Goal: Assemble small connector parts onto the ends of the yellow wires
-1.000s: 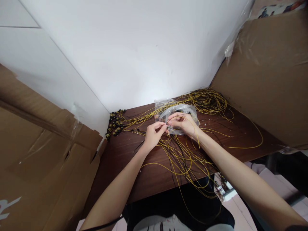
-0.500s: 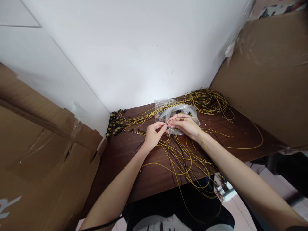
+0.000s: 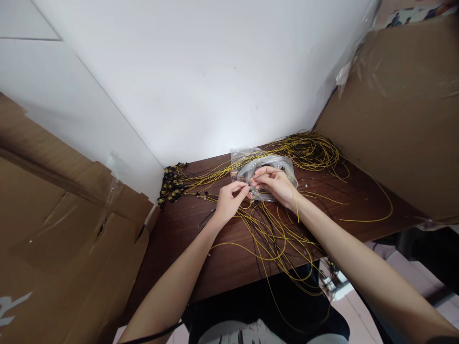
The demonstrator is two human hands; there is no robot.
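- While the left hand (image 3: 229,203) and right hand (image 3: 279,185) pinch a thin wire (image 3: 297,210) above the plastic bag (image 3: 289,167), the fingers hide its tip.
- Wire bundle (image 3: 311,150): lies across the bag, coiled right of it.
- Plugs (image 3: 172,184): left of the bag.
- Loose wires (image 3: 285,236): before the bag, overhanging the table (image 3: 190,263).
- Left box (image 3: 71,229), right box (image 3: 401,114): flank the bag, well apart.

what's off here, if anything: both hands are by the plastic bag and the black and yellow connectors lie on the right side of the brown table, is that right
The side is wrong: the head view shows the black and yellow connectors lying on the left side of the brown table. The left hand and right hand are indeed by the plastic bag.
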